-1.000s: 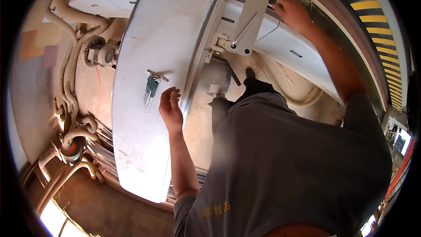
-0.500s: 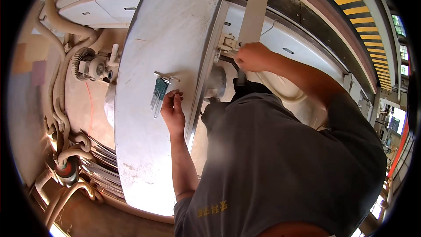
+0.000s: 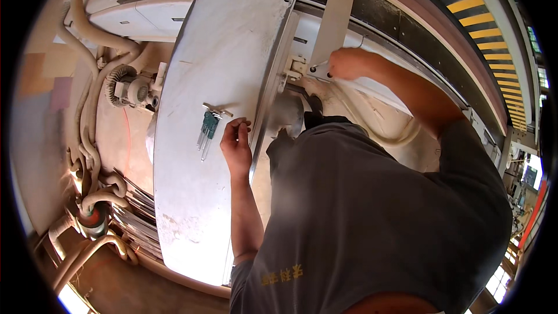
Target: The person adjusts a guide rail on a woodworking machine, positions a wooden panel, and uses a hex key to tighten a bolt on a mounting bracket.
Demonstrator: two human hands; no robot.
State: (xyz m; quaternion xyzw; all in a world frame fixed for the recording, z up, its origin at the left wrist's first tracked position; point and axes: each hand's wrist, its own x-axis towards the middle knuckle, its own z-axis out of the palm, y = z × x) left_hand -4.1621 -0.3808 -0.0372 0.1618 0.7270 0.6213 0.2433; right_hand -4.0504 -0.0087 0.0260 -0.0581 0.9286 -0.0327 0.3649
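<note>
A set of hex keys point(image 3: 210, 122) in a green holder lies on the long white metal panel point(image 3: 232, 35). Just right of it, over the panel, my left hand point(image 3: 236, 141) is closed, thumb against curled fingers. Anything inside that pinch is too small to make out. My right hand point(image 3: 347, 64) is closed at the lower end of a pale flat bar point(image 3: 336, 17), beside a dark hole. From its fingers a thin metal rod that looks like a hex key point(image 3: 319, 66) points toward the hole; its rest is hidden by the hand.
A metal bracket point(image 3: 296, 68) joins the panel's right edge. Thick hoses point(image 3: 93, 104) and a blower motor point(image 3: 129, 88) stand left of the panel. Long strips point(image 3: 136, 221) are piled below them. A yellow-and-black striped edge point(image 3: 482, 23) runs along the upper right.
My right hand has moved right from beside the bracket to the lower end of the pale bar, and the thin rod now shows. My left hand has stayed closed near the hex key set.
</note>
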